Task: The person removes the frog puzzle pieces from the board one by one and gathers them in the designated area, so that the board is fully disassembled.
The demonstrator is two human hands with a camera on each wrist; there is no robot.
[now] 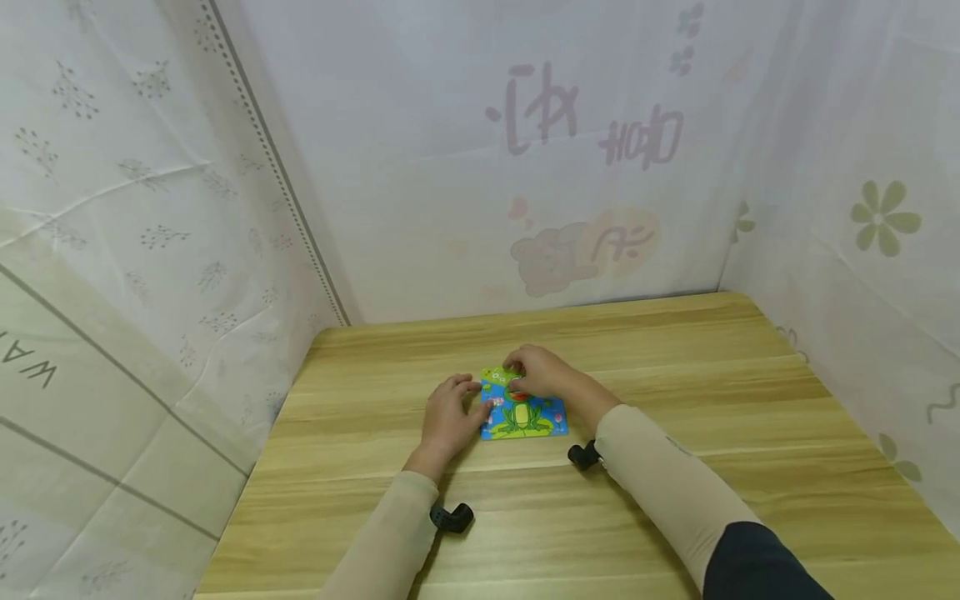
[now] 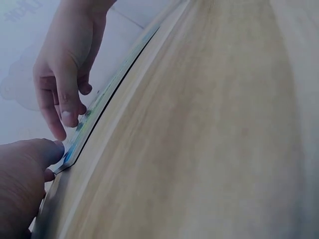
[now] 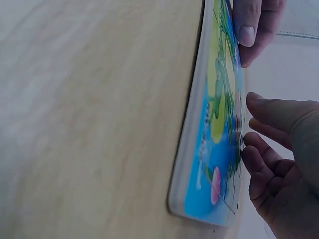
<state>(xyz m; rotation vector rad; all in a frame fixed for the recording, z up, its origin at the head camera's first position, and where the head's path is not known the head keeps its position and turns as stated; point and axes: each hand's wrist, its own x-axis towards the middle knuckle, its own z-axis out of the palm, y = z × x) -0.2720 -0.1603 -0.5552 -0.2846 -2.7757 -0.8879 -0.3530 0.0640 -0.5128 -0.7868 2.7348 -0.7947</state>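
Observation:
A flat frog puzzle (image 1: 522, 419) lies on the table, blue with a green frog and a lime-green top edge. Thin seams cross its face in the right wrist view. My left hand (image 1: 448, 417) rests at its left side, fingers spread, thumb (image 2: 47, 151) at the board's edge. Over the upper right of the picture is my right hand (image 1: 542, 372), palm down with loosely bent fingers (image 2: 67, 97) hanging close over the board. No separate piece shows between them. Part of the frog's head is hidden beneath this hand.
The wood-grain table (image 1: 390, 367) reaches back to a printed white curtain (image 1: 435, 208), with more curtain on both sides. Black wrist cameras (image 1: 453, 518) sit at both cuffs, close above the tabletop.

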